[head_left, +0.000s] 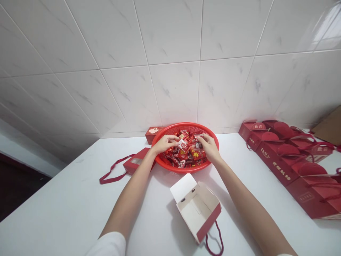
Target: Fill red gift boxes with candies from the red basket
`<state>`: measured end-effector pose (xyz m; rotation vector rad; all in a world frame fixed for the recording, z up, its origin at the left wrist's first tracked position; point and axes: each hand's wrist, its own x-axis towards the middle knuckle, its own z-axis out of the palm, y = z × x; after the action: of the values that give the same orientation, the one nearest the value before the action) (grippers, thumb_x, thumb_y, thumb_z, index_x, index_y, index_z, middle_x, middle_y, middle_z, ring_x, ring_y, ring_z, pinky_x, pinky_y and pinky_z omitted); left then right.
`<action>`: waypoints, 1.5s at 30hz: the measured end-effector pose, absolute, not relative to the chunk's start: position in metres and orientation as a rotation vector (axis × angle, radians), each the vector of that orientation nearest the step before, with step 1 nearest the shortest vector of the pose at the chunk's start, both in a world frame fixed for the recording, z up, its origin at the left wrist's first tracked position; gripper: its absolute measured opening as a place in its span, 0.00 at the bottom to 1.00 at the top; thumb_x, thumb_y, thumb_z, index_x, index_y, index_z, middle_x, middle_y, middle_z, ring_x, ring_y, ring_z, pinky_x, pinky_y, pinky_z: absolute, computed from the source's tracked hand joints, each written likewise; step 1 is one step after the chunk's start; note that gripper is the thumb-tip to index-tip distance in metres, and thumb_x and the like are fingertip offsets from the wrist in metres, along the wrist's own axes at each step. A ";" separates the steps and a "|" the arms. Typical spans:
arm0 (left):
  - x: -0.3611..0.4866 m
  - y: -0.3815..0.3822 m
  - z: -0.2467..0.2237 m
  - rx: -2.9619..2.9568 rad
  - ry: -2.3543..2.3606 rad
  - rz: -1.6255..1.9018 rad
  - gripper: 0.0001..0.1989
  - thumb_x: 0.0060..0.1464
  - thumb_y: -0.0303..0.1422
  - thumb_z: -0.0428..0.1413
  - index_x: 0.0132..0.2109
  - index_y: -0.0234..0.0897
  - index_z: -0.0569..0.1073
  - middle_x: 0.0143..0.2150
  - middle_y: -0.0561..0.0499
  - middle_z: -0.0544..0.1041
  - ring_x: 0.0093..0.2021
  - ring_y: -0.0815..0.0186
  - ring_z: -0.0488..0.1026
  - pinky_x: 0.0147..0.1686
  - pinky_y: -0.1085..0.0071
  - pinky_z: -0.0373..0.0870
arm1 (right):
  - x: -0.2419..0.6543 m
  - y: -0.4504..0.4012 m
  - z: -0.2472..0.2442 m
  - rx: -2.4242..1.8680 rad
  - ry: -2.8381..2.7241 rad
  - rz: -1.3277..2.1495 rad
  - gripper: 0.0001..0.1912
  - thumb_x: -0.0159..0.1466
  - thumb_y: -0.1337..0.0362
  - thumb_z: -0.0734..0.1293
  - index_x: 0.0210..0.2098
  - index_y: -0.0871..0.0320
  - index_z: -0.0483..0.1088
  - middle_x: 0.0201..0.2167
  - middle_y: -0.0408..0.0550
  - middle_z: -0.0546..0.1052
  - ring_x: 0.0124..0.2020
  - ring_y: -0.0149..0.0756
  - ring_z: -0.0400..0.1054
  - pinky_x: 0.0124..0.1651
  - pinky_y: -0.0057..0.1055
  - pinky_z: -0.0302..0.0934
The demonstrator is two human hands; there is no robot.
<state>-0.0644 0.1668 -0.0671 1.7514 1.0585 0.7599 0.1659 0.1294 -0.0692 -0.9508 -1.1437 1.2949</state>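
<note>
Red plastic forms the perforated basket (186, 170), which sits on the white tabletop (80, 206) near the tiled wall (173, 89) and carries a heap of wrapped sweets (183, 155). At its nine o'clock the left hand (167, 144) has its grip pinched on a white-and-red wrapped sweet (182, 144); at three o'clock the right hand's (210, 145) grip is closed on a red-edged packet (199, 139), though whether that packet is clear of the heap I cannot tell. For good picking, I would pinch each piece by its body rather than its wrapper ends, raise it straight up so neighbours are not dragged over the rim, and keep the wrists high. Toward six o'clock of the basket, between the forearms, stands an open gift box (209, 222), its white flap (183, 187) raised at eleven o'clock and its cord handle (221, 238) trailing at five; the flap and cord could catch a sleeve or wrist. A ribbon-handled carton (134, 161) lies at eight o'clock, partly beneath the left forearm, and a small patterned box (153, 132) at ten. Dark-red gift boxes (279, 163) crowd four o'clock, well apart from the basket.
</note>
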 end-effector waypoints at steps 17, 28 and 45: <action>-0.063 0.165 -0.065 1.739 1.056 0.747 0.15 0.48 0.36 0.62 0.42 0.31 0.76 0.31 0.49 0.81 0.36 0.62 0.77 0.42 0.68 0.70 | 0.167 0.132 -0.071 -0.971 -1.196 1.226 0.10 0.53 0.56 0.68 0.28 0.54 0.65 0.27 0.42 0.78 0.23 0.34 0.69 0.29 0.32 0.63; -0.058 0.165 -0.064 1.863 1.107 0.753 0.12 0.42 0.28 0.51 0.32 0.34 0.79 0.33 0.49 0.81 0.35 0.65 0.75 0.39 0.71 0.70 | 0.167 0.130 -0.070 -0.967 -1.238 1.192 0.09 0.52 0.57 0.68 0.29 0.54 0.66 0.29 0.42 0.78 0.25 0.33 0.69 0.32 0.32 0.63; -0.058 0.163 -0.065 1.818 1.183 0.400 0.26 0.44 0.33 0.64 0.54 0.37 0.77 0.52 0.45 0.79 0.44 0.58 0.78 0.41 0.70 0.73 | 0.167 0.130 -0.070 -0.991 -1.293 1.141 0.09 0.53 0.58 0.68 0.26 0.53 0.64 0.23 0.40 0.73 0.24 0.34 0.65 0.30 0.32 0.62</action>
<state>-0.0584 0.1626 -0.0649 1.8180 1.1831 0.3997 0.1674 0.1302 -0.0704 -0.9908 -1.2927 1.1410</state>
